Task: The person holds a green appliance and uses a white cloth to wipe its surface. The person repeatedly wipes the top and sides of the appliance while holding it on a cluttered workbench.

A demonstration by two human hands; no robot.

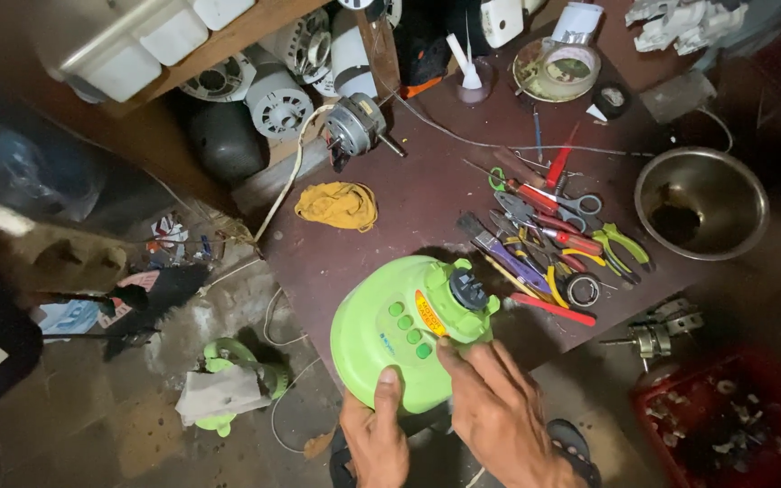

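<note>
Head view shows me the round bright-green plastic fan base (399, 334) with its button row and dark knob, whole and closed, no screws out that I can see; I judge any opening work not begun. It sits at the near edge of the dark brown surface (463, 172). My left hand (374, 438) grips its rim at 6 o'clock, thumb on top. My right hand (499, 411) rests at 5 o'clock, fingers (452, 354) narrow, touching the housing under the knob.
</note>
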